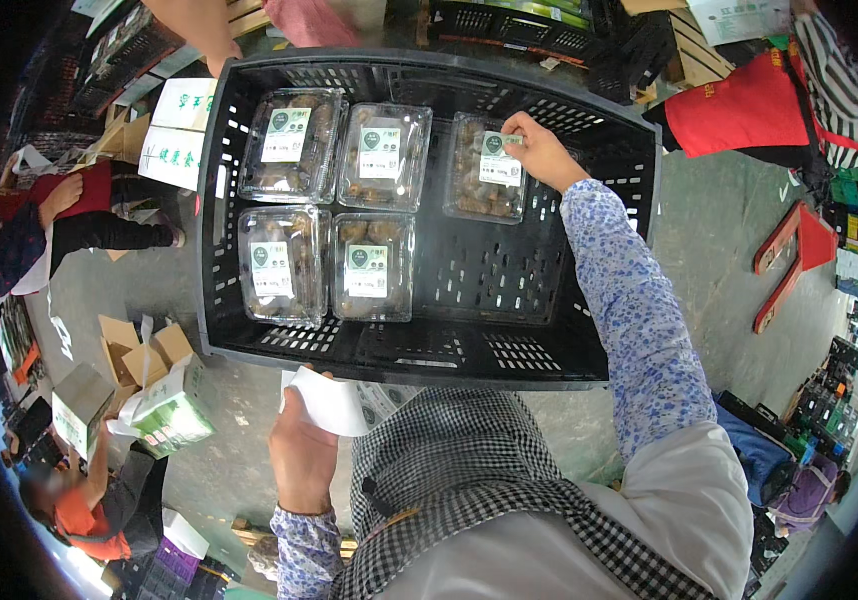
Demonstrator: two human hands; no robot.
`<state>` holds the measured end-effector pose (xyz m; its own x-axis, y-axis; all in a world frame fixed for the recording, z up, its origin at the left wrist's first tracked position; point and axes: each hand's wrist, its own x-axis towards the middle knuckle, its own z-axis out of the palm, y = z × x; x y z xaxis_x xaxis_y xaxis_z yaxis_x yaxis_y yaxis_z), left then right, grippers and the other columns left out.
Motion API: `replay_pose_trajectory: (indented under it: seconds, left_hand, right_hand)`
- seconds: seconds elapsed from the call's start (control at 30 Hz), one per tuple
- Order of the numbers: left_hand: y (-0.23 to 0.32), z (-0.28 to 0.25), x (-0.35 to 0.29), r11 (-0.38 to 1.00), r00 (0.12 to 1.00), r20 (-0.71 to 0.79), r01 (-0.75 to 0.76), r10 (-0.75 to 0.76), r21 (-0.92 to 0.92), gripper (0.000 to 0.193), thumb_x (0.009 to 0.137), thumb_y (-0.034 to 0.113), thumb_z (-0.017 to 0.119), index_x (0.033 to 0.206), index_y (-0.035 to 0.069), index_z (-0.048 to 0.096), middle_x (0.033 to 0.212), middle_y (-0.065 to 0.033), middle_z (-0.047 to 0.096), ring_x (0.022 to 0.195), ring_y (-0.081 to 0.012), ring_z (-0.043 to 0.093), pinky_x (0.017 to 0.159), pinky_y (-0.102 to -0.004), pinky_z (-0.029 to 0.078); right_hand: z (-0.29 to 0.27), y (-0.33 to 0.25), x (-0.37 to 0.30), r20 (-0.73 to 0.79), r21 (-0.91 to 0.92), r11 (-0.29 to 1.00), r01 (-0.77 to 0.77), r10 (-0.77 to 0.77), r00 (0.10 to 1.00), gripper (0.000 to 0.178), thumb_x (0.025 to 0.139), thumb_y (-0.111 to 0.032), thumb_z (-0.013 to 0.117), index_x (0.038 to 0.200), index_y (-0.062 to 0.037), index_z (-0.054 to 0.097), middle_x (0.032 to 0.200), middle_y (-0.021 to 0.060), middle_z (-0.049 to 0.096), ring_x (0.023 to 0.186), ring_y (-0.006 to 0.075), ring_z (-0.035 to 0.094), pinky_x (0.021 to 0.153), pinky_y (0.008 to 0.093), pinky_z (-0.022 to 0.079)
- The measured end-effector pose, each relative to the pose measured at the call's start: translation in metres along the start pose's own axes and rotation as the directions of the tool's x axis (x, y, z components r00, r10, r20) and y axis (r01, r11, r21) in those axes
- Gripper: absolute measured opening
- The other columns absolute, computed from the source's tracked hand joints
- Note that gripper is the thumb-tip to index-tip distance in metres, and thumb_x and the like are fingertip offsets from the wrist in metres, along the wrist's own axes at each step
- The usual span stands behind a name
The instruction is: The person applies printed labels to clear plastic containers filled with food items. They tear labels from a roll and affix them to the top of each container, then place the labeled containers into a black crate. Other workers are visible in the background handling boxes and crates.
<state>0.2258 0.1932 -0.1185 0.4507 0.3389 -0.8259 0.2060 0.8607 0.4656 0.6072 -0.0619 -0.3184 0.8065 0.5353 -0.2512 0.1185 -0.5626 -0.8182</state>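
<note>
A black plastic crate (489, 275) stands in front of me with several clear lidded boxes inside, each filled with brown rounded pieces, perhaps mushrooms. Four-box rows aside, one clear box (484, 205) sits apart at the far right. My right hand (551, 155) reaches over it, fingers closed at the upper right edge of a white-and-green label (498, 172) on its lid. Below the crate's near edge, my left hand (304, 455) grips a strip of labels (334, 403), its white backing curling up. Labelled boxes (379, 175) fill the crate's left half.
White cartons (177, 135) stand left of the crate. At lower left, a person (94, 510) handles an open carton (174, 400). Another person (34, 225) is at far left. On the right floor lies a red frame-like object (794, 250); a person in a red apron (744, 105) stands beyond.
</note>
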Motion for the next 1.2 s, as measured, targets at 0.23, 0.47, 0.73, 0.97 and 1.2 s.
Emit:
replay_pose_trajectory:
  seconds: [0.23, 0.47, 0.73, 0.97, 1.2]
  left_hand:
    - [0.002, 0.003, 0.005, 1.0, 1.0, -0.021, 0.019, -0.019, -0.019, 0.04, 0.099, 0.026, 0.045, 0.127, -0.001, 0.045, 0.115, -0.012, 0.059, 0.105, -0.0224, 0.058, 0.093, -0.0378, 0.045]
    - [0.0, 0.01, 0.008, 0.999, 1.0, -0.012, 0.029, -0.029, -0.017, 0.037, 0.099, 0.026, 0.046, 0.126, 0.001, 0.05, 0.113, -0.01, 0.062, 0.102, -0.0216, 0.061, 0.091, -0.0373, 0.048]
    - [-0.01, 0.017, 0.003, 0.999, 0.998, 0.041, 0.05, -0.049, -0.019, 0.037, 0.1, 0.027, 0.041, 0.125, 0.002, 0.051, 0.114, -0.0071, 0.062, 0.104, -0.0216, 0.06, 0.093, -0.0378, 0.045]
    - [-0.004, 0.0, -0.003, 0.997, 0.998, 0.07, 0.0, 0.006, -0.08, 0.037, 0.1, 0.026, 0.04, 0.116, -0.005, 0.053, 0.112, -0.0116, 0.062, 0.104, -0.0213, 0.059, 0.09, -0.0343, 0.046]
    - [0.002, -0.01, -0.025, 0.992, 0.994, 0.06, -0.084, 0.09, -0.098, 0.037, 0.1, 0.023, 0.038, 0.119, -0.008, 0.049, 0.115, -0.0132, 0.06, 0.104, -0.0241, 0.059, 0.092, -0.0356, 0.045]
  right_hand:
    - [0.015, -0.006, -0.004, -0.052, -0.179, 0.983, -0.049, 0.04, 0.998, 0.027, 0.082, -0.007, 0.064, 0.104, -0.0023, 0.051, 0.098, 0.0179, 0.061, 0.095, 0.0313, 0.061, 0.083, 0.0379, 0.046]
    - [0.031, -0.006, -0.008, -0.045, -0.421, 0.906, -0.047, 0.03, 0.999, 0.037, 0.08, -0.008, 0.067, 0.112, -0.0026, 0.048, 0.11, 0.0215, 0.056, 0.103, 0.0386, 0.056, 0.084, 0.0441, 0.047]
    - [0.036, -0.037, -0.037, -0.1, -0.605, 0.75, 0.267, -0.404, 0.909, 0.051, 0.079, -0.018, 0.068, 0.123, -0.002, 0.048, 0.124, 0.0137, 0.049, 0.116, 0.0324, 0.046, 0.099, 0.0414, 0.04]
    - [0.049, 0.004, -0.065, -0.149, 0.548, 0.835, 0.041, 0.049, 0.988, 0.045, 0.095, -0.025, 0.051, 0.131, 0.0027, 0.045, 0.131, 0.0217, 0.049, 0.123, 0.0321, 0.046, 0.105, 0.0386, 0.034]
    - [0.093, 0.042, -0.066, -0.378, 0.059, 0.945, -0.322, 0.32, 0.869, 0.069, 0.095, -0.042, 0.044, 0.144, 0.0019, 0.022, 0.127, 0.0324, 0.049, 0.116, 0.0436, 0.051, 0.096, 0.0423, 0.04]
